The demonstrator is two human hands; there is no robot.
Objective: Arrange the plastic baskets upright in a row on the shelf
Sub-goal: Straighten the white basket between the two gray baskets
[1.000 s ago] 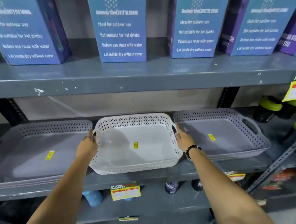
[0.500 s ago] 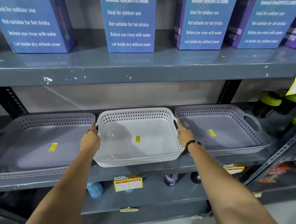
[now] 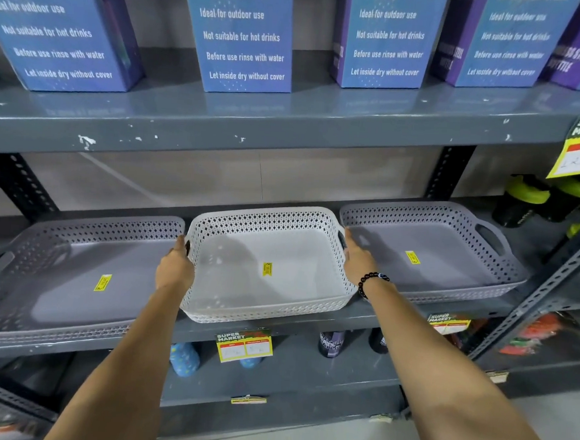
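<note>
A white perforated plastic basket (image 3: 275, 215) lies open side up in the middle of the grey shelf (image 3: 371, 316), a yellow sticker on its floor. My left hand (image 3: 174, 269) grips its left handle and my right hand (image 3: 358, 260), with a black bead bracelet at the wrist, holds its right handle. A grey basket (image 3: 74, 235) lies to its left and another grey basket (image 3: 429, 214) to its right, both flat with yellow stickers inside.
Blue and purple bottle boxes (image 3: 241, 34) stand on the upper shelf (image 3: 288, 130). Black bottles with green lids (image 3: 520, 201) sit at the far right. A price tag (image 3: 243, 345) hangs on the shelf edge; more bottles stand on the shelf below. Black perforated uprights frame the bay.
The white basket has slid a little further back on the shelf between the two grey baskets, both hands still on its handles. The view has shifted slightly downward.
</note>
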